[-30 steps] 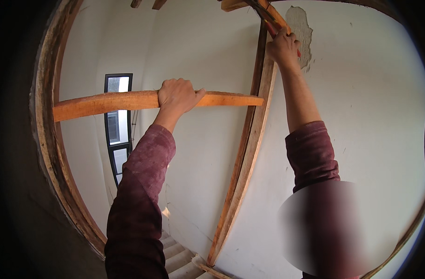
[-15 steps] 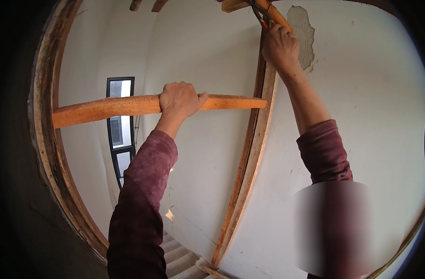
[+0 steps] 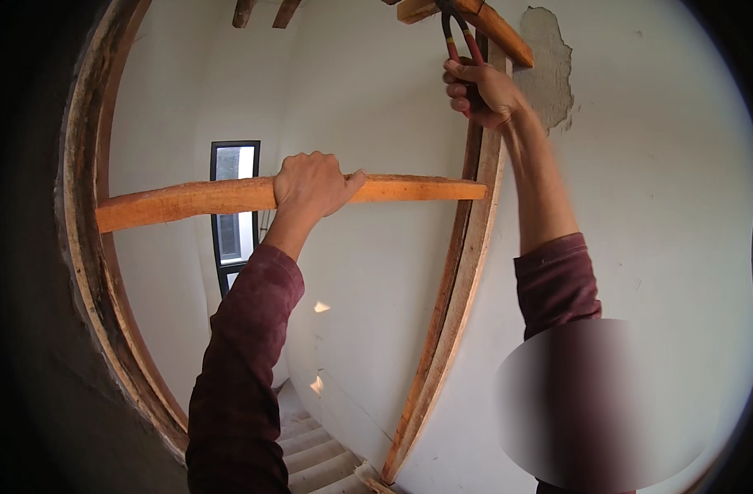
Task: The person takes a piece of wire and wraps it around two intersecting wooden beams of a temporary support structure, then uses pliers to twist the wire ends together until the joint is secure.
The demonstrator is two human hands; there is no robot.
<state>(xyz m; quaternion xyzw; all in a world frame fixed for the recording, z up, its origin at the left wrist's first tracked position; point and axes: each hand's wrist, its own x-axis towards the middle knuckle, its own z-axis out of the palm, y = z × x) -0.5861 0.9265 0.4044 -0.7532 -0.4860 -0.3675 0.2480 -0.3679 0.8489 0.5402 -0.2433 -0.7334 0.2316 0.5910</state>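
My left hand (image 3: 312, 188) is wrapped over the middle of a horizontal orange-brown wooden bar (image 3: 183, 200), thumb pointing right. That bar spans from the left wooden frame (image 3: 84, 247) to an upright wooden post (image 3: 463, 305). Higher up at the right, my right hand (image 3: 485, 92) is closed around the red and black handles of a pair of pincers (image 3: 459, 34). The pincers' head meets a wooden piece (image 3: 500, 34) across the post's top; the jaws themselves are hard to make out at the picture's upper edge.
Pale stairs (image 3: 314, 457) lie far below, beyond the frame. A narrow black-framed window (image 3: 235, 226) is in the left part of the far wall. Beside the post's top, a grey patch (image 3: 549, 70) of bare plaster marks the white wall (image 3: 640, 206). Two wooden stubs (image 3: 265, 12) jut in overhead.
My right hand has come down a little and turned, so its fingers and the pincers' spread handles now show. My left hand keeps its hold on the bar. The whole view has shifted slightly.
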